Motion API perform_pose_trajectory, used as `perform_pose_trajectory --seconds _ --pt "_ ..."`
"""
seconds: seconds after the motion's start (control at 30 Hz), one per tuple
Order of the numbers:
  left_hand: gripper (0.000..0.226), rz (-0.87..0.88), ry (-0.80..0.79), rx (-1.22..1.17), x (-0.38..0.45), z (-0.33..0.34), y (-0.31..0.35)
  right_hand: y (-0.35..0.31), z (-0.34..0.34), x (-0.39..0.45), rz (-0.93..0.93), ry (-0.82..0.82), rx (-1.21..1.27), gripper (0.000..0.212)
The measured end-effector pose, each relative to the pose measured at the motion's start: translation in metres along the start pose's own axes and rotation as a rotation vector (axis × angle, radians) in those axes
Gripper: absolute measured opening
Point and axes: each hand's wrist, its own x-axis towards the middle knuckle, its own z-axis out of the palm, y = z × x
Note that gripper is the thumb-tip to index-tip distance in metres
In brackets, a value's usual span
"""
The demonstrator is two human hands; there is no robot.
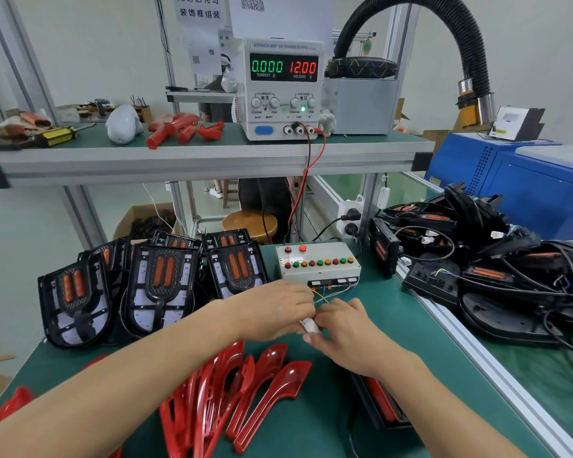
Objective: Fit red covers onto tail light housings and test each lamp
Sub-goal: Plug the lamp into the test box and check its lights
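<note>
Both hands are brought together just in front of the test box (318, 262). Left hand (275, 307) and right hand (346, 332) are each curled on a small white connector (308, 324), pinched between the fingertips of the two. Thin coloured wires (331, 294) run from the connector back to the front edge of the test box. Whether the two connector halves are fully mated cannot be told.

Judgement: the step in hand is the lamp test hookup.

Red covers (245, 388) lie in a loose fan nearer the person than the test box, directly under the forearms, long axes running roughly toward and away from the person. The left hand is judged slightly nearer to them. A dark housing with a red insert (382, 403) lies beneath the right forearm, partly hidden.

Left of the test box, tail light housings (159, 285) stand propped in a row, orange reflectors showing. Right of it, beyond an aluminium rail, a pile of wired black housings (477, 256) is noted.

Surface: green mat (394, 305). Above and behind the test box, on a shelf, a DC power supply (283, 87) reads 0.000 A and 12.00 V. A black ducted hose (444, 24) arches at upper right.
</note>
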Motion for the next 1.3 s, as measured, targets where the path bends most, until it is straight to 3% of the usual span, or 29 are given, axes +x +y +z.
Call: perform_pose_trajectory --seconds 0.3,0.5,0.7,1.07,1.3 --pt "0.022 -0.009 0.026 0.054 -0.001 0.004 0.0 0.0 -0.005 -0.003 0.056 -0.163 0.116 0.037" --pt "0.025 0.011 -0.004 0.098 0.0 0.005 -0.003 -0.007 -0.007 -0.006 0.08 0.055 -0.073 0.035" --pt "0.028 0.042 0.006 0.098 0.0 0.004 -0.002 -0.017 -0.01 -0.004 -0.068 0.146 -0.349 0.026" --pt "0.023 0.097 -0.02 -0.006 -0.001 0.002 -0.008 -0.006 -0.013 -0.01 -0.198 0.109 -0.22 0.027" --pt "0.013 0.104 -0.025 0.106 0.007 -0.004 -0.008 -0.006 -0.008 -0.011 -0.1 0.117 -0.106 0.031"
